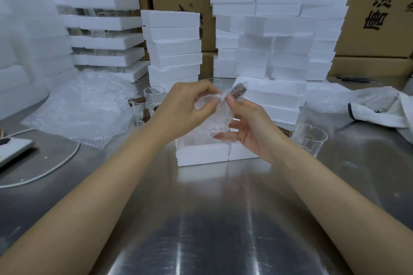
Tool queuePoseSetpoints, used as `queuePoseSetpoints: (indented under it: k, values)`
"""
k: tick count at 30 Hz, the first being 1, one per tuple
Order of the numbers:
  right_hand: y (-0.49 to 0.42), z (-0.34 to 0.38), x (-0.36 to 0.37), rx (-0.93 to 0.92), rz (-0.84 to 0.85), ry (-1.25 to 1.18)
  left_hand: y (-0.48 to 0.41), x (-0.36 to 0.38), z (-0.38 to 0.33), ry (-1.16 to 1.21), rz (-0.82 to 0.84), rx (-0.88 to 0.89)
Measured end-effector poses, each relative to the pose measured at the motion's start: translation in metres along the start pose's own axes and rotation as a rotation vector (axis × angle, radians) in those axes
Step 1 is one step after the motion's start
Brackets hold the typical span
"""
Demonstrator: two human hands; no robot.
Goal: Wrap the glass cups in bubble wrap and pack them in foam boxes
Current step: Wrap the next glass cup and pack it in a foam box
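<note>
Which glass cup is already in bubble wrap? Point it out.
The wrapped cup held in the left hand and right hand; the other cups stand bare on the table.

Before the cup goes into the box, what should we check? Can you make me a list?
1. Cup held by both hands: the left hand and right hand grip the wrapped cup. Ok.
2. Wrap closed all round: the brown handle pokes out at the top. Not ok.
3. Box ready underneath: the foam box sits open just below the hands. Ok.
4. Room inside the box: the hands and wrap hide the inside. Cannot tell.
5. More wrap for the next cup: the bubble wrap sheets lie on the left. Ok.
6. More cups waiting: bare cups stand nearby. Ok.
</note>
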State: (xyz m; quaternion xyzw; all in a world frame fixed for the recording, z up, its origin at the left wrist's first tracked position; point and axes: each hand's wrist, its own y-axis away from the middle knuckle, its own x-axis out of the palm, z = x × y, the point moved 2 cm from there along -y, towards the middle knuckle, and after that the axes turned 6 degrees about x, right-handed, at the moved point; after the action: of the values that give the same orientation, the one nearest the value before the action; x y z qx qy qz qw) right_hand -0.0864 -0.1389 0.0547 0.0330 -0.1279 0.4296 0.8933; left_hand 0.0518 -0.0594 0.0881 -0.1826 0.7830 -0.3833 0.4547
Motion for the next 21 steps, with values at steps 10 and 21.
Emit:
queuePoseSetpoints:
  k: [10,21]
  values:
    - [0.0,-0.0019,-0.0003,-0.039,-0.032,0.07,-0.0015,0.0,-0.004,-0.204,0.022,-0.069]
    - [-0.0009,-0.0017,0.0067,-0.035,-0.05,0.163,0.0025,-0.0002,0.0012,-0.053,-0.358,-0.311]
